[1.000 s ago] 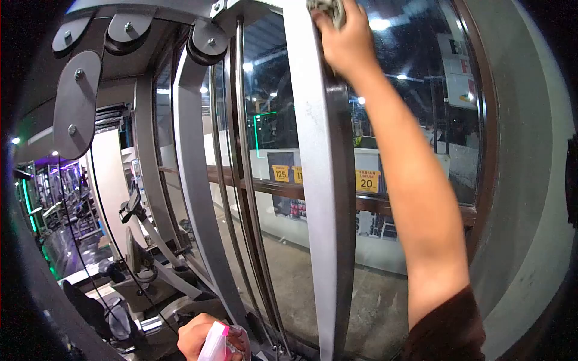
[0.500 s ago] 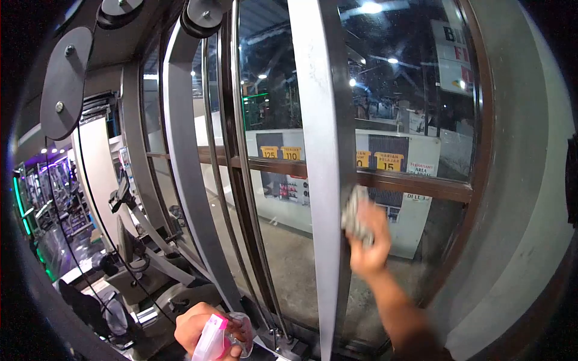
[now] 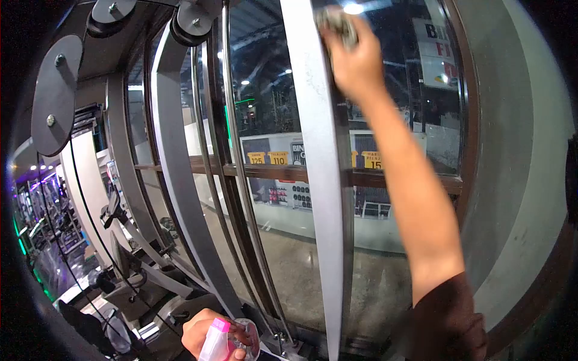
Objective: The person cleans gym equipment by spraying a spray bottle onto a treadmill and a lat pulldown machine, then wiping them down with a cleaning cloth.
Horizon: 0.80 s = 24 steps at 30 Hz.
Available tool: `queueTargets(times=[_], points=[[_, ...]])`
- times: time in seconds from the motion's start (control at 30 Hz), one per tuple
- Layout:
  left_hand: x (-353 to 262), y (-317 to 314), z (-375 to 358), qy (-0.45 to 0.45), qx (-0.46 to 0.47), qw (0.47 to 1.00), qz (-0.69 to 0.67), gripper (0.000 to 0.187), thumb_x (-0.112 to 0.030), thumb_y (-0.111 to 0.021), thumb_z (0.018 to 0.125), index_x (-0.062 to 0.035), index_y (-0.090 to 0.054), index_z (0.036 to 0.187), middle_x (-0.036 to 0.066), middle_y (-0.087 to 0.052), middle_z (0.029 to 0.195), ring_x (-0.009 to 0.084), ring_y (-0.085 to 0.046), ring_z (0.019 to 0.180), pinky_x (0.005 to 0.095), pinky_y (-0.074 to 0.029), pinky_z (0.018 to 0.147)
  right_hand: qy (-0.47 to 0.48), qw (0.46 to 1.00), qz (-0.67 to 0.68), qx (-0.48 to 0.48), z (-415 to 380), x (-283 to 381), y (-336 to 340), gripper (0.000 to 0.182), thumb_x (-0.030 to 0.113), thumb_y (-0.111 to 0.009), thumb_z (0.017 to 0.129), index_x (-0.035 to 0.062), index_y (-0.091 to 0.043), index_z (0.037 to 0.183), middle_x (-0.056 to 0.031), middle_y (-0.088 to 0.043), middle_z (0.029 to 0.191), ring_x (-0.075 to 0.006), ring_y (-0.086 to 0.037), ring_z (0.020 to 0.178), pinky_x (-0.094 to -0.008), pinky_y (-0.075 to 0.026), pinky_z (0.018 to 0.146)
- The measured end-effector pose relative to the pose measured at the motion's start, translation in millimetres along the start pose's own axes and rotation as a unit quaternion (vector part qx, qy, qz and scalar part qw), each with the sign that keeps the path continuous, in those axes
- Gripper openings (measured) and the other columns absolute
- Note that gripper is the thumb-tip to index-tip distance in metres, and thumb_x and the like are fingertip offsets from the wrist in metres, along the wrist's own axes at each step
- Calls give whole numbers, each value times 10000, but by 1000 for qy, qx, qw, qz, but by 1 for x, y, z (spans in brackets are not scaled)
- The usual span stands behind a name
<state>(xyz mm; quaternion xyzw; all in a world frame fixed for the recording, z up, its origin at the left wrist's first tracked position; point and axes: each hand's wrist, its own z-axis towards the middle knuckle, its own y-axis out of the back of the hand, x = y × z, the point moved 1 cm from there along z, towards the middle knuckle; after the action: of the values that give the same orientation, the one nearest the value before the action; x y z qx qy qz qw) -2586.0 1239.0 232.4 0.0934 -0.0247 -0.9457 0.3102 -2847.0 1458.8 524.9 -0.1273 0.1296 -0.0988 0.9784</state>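
My right hand [image 3: 359, 57] is raised high, fingers closed around a greyish cloth [image 3: 338, 27]. The cloth lies against the side of the upright grey metal post [image 3: 313, 120], near the top of the view. Low in the view, my left hand [image 3: 198, 330] grips a spray bottle [image 3: 215, 344] with a pink-and-white head and a clear body. The bottle's lower part is cut off by the bottom edge.
Behind the post are brown-framed windows [image 3: 406, 178], with signs beyond the glass. Guide rods [image 3: 244, 198], pulleys [image 3: 56, 93] and a cable stand to the left. An exercise bike [image 3: 138, 265] is lower left, and a grey wall [image 3: 512, 180] curves at right.
My right hand has moved up along the post with the cloth, from below the window crossbar to near the top. My left hand still holds the spray bottle, nearly in place.
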Motion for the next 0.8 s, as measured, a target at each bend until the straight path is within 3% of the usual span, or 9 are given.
queueTargets(times=[0.03,0.07,0.17,0.27,0.3,0.33,0.4,0.57,0.8], points=[[3,2,-2,3,0,1000,1,371,-328,-688,808,13,-637,671,82,-591,568,265,-579,512,346,-449,529,59,997,-57,-13,37,2,-10,230,205,-692,932,71,-679,1118,-69,-717,971,-173,-665,885,-320,-516,812],[5,3,-4,7,-1,1000,1,368,-325,-688,809,10,-637,666,82,-594,568,266,-580,511,346,-451,531,-64,994,83,44,63,5,-15,283,97,-637,945,7,-595,1210,-107,-689,1087,-171,-627,987,-300,-490,871],[11,6,-10,-11,-29,999,9,358,-315,-690,807,3,-637,651,78,-603,565,265,-585,511,347,-459,541,-25,994,64,91,82,14,-13,222,99,-649,939,-1,-638,1137,-90,-701,988,-155,-632,924,-296,-499,835],[18,12,-13,15,4,1000,-9,365,-319,-691,806,4,-637,647,83,-607,565,273,-593,526,354,-470,556,-186,978,33,90,31,49,7,217,87,-647,934,-5,-647,1129,-84,-705,982,-146,-635,920,-292,-501,836],[17,13,-12,14,1,1000,-15,368,-322,-691,805,6,-636,647,83,-606,564,274,-595,529,357,-472,560,-44,996,-21,77,-2,20,12,252,207,-683,937,62,-675,1143,-83,-727,1015,-167,-671,899,-314,-516,809],[15,13,-12,14,-5,1000,-23,372,-324,-692,805,8,-636,647,83,-605,563,276,-596,532,359,-474,564,-28,997,-19,65,-33,32,21,245,163,-687,927,52,-674,1145,-88,-726,1065,-175,-676,947,-313,-518,844],[10,11,-7,20,-13,999,-49,388,-340,-690,805,11,-637,647,86,-608,569,276,-591,528,363,-474,573,-28,997,-2,68,-112,46,48,398,-39,-691,830,81,-637,1206,-141,-663,1205,-293,-614,1159,-398,-461,1020],[17,2,-7,26,-41,997,-65,393,-337,-688,809,17,-622,651,90,-587,569,281,-562,508,375,-464,558,-170,980,-51,94,-292,123,116,412,-69,-712,785,47,-634,1172,-201,-596,1296,-358,-585,1201,-437,-459,1025],[22,-3,-2,-21,-29,994,-105,380,-306,-691,825,26,-603,661,90,-562,570,281,-547,509,378,-463,564,-71,992,-92,39,-191,82,69,309,-48,-677,831,28,-654,1129,-167,-624,1203,-328,-586,1152,-431,-443,1017]])
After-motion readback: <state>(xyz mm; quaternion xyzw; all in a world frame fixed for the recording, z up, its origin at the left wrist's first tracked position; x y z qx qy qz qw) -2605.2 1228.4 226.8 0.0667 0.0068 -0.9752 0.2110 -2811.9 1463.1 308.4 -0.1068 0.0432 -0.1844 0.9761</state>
